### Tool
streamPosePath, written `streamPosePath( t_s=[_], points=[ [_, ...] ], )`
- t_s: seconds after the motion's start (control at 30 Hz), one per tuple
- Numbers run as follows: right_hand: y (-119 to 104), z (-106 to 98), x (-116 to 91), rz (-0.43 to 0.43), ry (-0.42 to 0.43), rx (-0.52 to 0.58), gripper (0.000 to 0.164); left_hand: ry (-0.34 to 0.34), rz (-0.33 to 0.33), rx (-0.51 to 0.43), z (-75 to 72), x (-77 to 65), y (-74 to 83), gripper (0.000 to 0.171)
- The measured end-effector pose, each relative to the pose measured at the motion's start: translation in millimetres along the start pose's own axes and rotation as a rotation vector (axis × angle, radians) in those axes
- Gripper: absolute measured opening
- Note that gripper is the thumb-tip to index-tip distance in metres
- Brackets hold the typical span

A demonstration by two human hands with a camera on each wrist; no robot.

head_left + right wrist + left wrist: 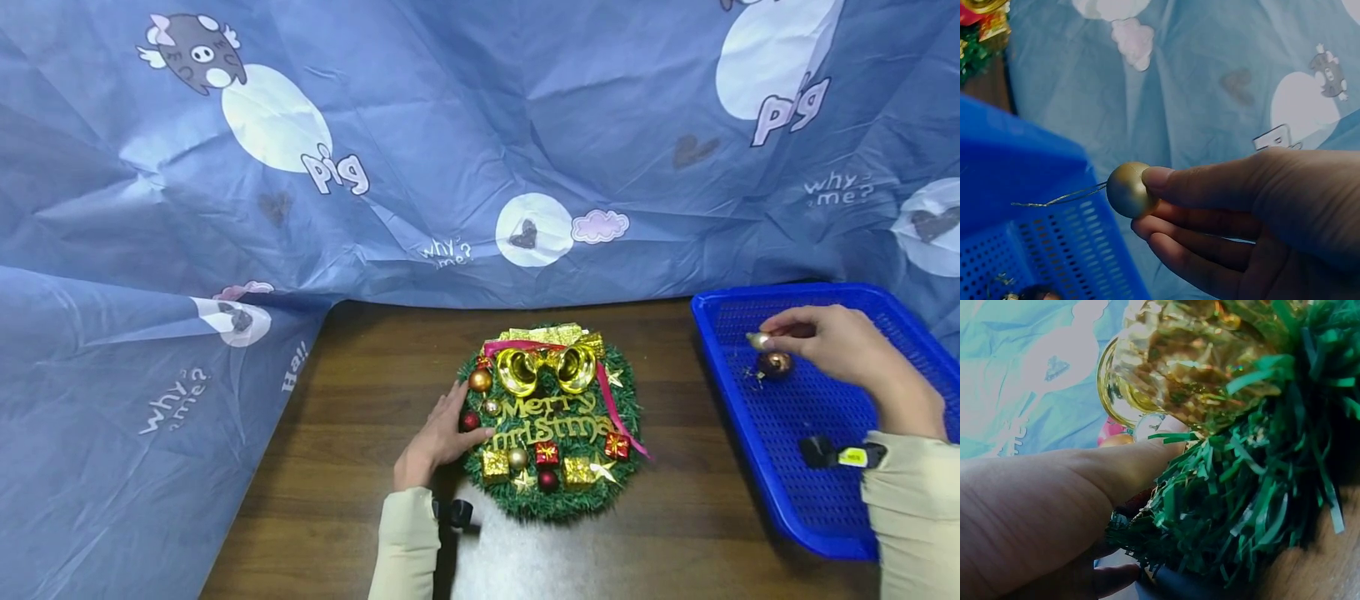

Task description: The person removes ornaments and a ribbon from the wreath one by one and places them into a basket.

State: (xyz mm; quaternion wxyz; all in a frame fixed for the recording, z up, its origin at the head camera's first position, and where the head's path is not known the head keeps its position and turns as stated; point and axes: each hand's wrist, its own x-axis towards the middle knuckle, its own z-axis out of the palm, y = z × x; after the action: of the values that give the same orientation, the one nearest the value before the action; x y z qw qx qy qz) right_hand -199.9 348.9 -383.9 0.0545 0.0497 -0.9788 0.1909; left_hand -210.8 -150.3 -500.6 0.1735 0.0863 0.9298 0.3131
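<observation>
My right hand [843,346] is over the blue basket and pinches a small gold Christmas ball [1130,189] between thumb and fingers. A thin gold string loop trails from the ball. Below it, a brown Christmas ball [775,364] lies in the basket. A green tinsel Christmas wreath [555,502] lies on the table, and my left hand [442,433] holds its left edge, thumb over the front. Two gold bells [576,369], "Merry Christmas" lettering [551,427], red and gold gift boxes, stars, balls and a pink ribbon decorate it. In the left wrist view, tinsel hides part of the fingers.
The blue plastic basket [787,521] with perforated walls stands on the right of the brown wooden table [360,400]. A blue cloth [450,125] printed with pigs and words hangs behind and along the left side.
</observation>
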Motion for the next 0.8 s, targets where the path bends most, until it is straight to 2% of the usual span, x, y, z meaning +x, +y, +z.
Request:
streamPosePath(
  t_s=[0.23,0.57,0.8],
  points=[
    [16,13,6,-0.002,-0.090,0.019,0.021,0.000,-0.005,-0.012,0.0,-1.0,-0.4,0.092],
    [30,37,15,-0.077,-0.208,-0.002,0.015,0.001,0.000,-0.003,-0.9,0.5,-1.7,0.092],
    [38,53,19,-0.083,-0.254,0.000,0.012,-0.003,-0.006,-0.004,0.2,0.3,-0.2,0.093]
  ],
)
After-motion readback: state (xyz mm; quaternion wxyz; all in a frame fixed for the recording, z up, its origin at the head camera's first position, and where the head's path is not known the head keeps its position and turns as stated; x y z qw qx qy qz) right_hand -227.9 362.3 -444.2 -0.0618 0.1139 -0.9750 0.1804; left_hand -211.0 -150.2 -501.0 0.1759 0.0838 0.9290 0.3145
